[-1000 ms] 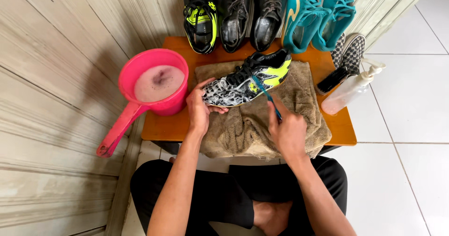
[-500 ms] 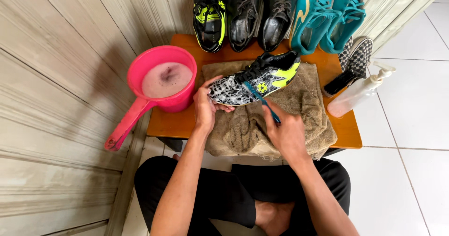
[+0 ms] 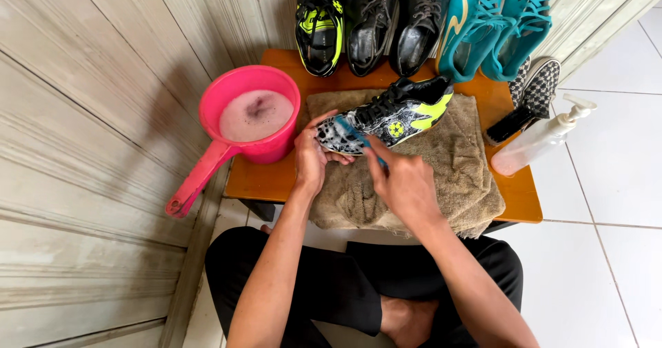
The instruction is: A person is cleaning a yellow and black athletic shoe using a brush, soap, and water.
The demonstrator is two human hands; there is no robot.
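Football boot (image 3: 393, 117), black and grey with neon-yellow patches, lies on its side on a tan towel (image 3: 455, 175) spread over the orange counter (image 3: 269, 179). Reading from the left, we see a pink scoop-shaped dipper (image 3: 241, 137) with a long handle, filled with foamy water and standing on the counter's left end. Next comes our left hand (image 3: 310, 158), its fingers curled shut around the toe of the boot and pinning it to the towel. Just right of it our right hand (image 3: 407, 182) is closed on a blue-handled brush (image 3: 352, 133), whose head touches the toe end of the boot. Along the back edge, against the wall, stand a matching black and yellow boot (image 3: 318, 24), a pair of black leather shoes (image 3: 396, 24) and a pair of teal boots (image 3: 496, 24). At the right end we find a checkered slip-on shoe (image 3: 538, 86), a black brush (image 3: 509, 125) beside it, and a white pump bottle (image 3: 541, 137) lying tilted over the counter's edge, its lower part tinted pink. We cannot tell whether the bottle bears a label.
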